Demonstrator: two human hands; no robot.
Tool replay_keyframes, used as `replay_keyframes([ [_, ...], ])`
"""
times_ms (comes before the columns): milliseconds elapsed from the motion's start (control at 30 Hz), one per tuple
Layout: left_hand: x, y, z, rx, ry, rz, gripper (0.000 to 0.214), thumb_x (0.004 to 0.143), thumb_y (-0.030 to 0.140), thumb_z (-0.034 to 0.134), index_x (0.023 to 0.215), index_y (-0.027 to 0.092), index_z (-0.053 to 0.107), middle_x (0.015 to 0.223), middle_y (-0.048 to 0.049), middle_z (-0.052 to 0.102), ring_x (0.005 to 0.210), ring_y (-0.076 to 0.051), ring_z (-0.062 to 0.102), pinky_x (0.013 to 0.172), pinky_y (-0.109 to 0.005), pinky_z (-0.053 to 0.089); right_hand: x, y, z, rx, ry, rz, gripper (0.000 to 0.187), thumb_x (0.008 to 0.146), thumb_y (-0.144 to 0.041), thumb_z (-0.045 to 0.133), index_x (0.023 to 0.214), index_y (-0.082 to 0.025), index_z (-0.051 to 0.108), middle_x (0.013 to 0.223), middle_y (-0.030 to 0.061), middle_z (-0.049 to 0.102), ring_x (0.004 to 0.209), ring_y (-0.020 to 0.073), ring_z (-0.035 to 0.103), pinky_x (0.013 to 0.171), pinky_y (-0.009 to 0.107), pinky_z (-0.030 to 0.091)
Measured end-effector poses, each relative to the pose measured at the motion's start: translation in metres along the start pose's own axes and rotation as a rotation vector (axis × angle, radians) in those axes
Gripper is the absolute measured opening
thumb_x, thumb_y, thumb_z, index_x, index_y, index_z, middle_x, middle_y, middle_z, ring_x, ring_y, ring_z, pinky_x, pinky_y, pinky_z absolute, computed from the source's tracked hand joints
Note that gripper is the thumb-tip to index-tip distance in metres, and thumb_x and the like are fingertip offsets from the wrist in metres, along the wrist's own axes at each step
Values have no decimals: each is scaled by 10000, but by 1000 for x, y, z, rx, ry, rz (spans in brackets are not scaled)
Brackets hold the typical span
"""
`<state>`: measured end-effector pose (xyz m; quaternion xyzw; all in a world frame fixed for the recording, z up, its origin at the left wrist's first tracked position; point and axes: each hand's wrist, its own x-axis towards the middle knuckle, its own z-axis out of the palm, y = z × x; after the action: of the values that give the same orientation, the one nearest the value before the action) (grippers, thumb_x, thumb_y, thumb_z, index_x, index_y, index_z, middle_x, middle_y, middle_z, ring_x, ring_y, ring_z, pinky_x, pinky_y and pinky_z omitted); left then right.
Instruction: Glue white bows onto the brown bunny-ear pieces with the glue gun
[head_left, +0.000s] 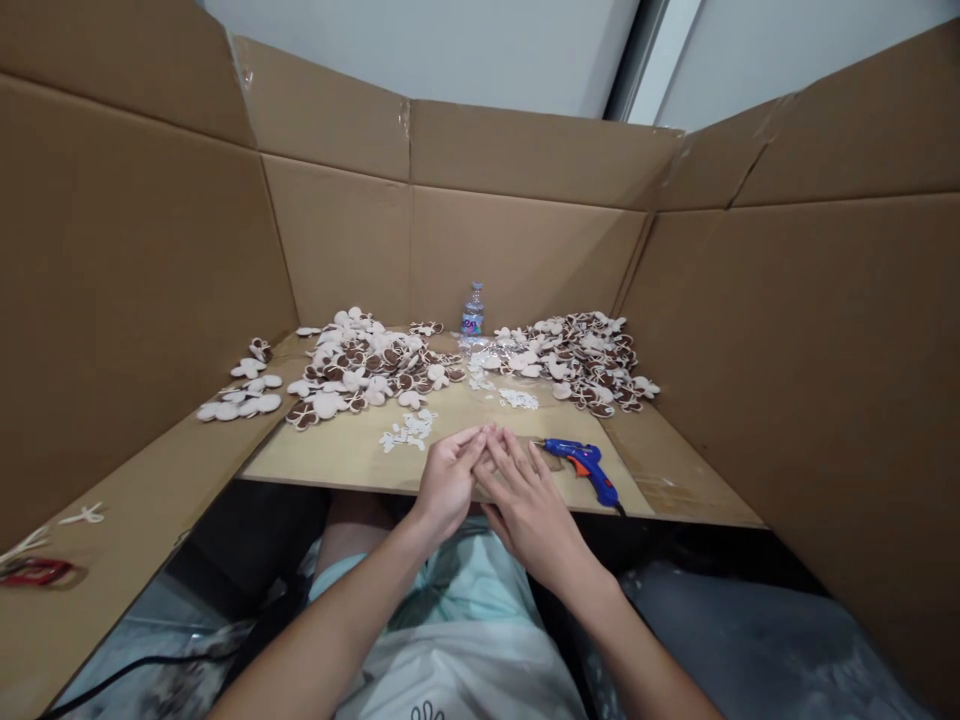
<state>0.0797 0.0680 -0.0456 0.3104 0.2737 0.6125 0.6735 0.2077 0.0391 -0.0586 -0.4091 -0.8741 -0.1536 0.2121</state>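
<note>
Over the table's front edge, my left hand (448, 478) is closed in a pinch, its thumb and fingertips against the fingertips of my right hand (525, 495). What the pinch holds, if anything, is too small or hidden. The fingers of my right hand are stretched out and slightly apart. A blue hot glue gun (581, 462) with an orange trigger lies just right of my hands. Small white plastic pieces (409, 430) lie scattered beyond my left hand, with another small group (519, 398) farther back.
Heaps of white-and-brown padded shapes stand at back left (360, 365) and back right (581, 360). Between them is a water bottle (472, 312). Cardboard walls (525, 240) enclose the table (315, 455). A red-handled tool (36, 571) lies far left.
</note>
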Motion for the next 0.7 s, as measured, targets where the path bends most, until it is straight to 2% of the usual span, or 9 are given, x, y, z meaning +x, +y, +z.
replay_keyframes([
  [100, 15, 4, -5, -37, 26, 1, 154, 873, 100, 564, 882, 78, 716, 994, -179, 752, 1032, -256, 692, 1062, -433, 430, 0, 3, -5, 40, -2, -37, 536, 864, -114, 539, 1392, -185, 477, 1523, 162, 335, 1421, 341, 270, 1081, 594, 354],
  [267, 29, 19, -10, -96, 9, 28, 175, 889, 77, 509, 957, 74, 671, 1141, -203, 700, 1143, -247, 637, 1104, -411, 396, -2, 13, -10, 193, 103, -139, 356, 907, -111, 478, 1238, -156, 603, 1381, 149, 548, 1359, 281, 413, 1052, 529, 428],
  [333, 28, 24, -10, -112, -4, 35, 180, 891, 79, 507, 982, 85, 661, 1154, -183, 699, 1164, -237, 623, 1108, -403, 396, -4, 19, -9, 327, 204, -190, 309, 902, -111, 502, 1177, -164, 632, 1256, 132, 654, 1250, 245, 551, 997, 455, 497],
  [400, 25, 26, -9, -129, -21, 36, 179, 898, 83, 503, 979, 93, 662, 1131, -164, 711, 1146, -225, 636, 1103, -391, 405, -7, 24, -5, 508, 345, -223, 252, 882, -107, 542, 1088, -187, 664, 1038, 98, 748, 1017, 213, 695, 875, 380, 568],
  [467, 21, 25, -7, -148, -64, 17, 175, 907, 93, 503, 962, 95, 670, 1095, -156, 725, 1106, -223, 659, 1091, -390, 418, -9, 29, -1, 648, 532, -158, 194, 869, -113, 564, 994, -209, 678, 847, 67, 758, 823, 207, 726, 765, 367, 590],
  [500, 19, 23, -6, -157, -95, 1, 173, 911, 101, 507, 954, 96, 675, 1080, -155, 731, 1089, -225, 669, 1083, -396, 424, -9, 31, 1, 677, 624, -79, 177, 871, -131, 566, 986, -212, 673, 834, 71, 748, 815, 219, 720, 754, 384, 588],
  [567, 14, 17, -3, -165, -160, -32, 171, 914, 123, 520, 950, 94, 684, 1072, -160, 734, 1071, -237, 677, 1068, -411, 433, -3, 35, 2, 647, 738, 104, 225, 895, -206, 549, 1104, -202, 633, 1016, 125, 719, 985, 264, 683, 844, 450, 561],
  [600, 12, 13, -1, -161, -187, -49, 173, 913, 134, 527, 956, 93, 688, 1077, -165, 732, 1071, -244, 676, 1061, -419, 436, 3, 37, 2, 603, 742, 160, 308, 913, -257, 526, 1208, -189, 582, 1157, 157, 670, 1115, 285, 628, 919, 484, 525],
  [700, 7, 0, 7, -146, -235, -67, 180, 877, 117, 561, 993, 104, 697, 1111, -154, 725, 1121, -245, 648, 1062, -395, 426, 29, 39, -3, 402, 577, 111, 538, 957, -386, 415, 1439, -154, 352, 1448, 183, 453, 1392, 308, 353, 1097, 566, 335],
])
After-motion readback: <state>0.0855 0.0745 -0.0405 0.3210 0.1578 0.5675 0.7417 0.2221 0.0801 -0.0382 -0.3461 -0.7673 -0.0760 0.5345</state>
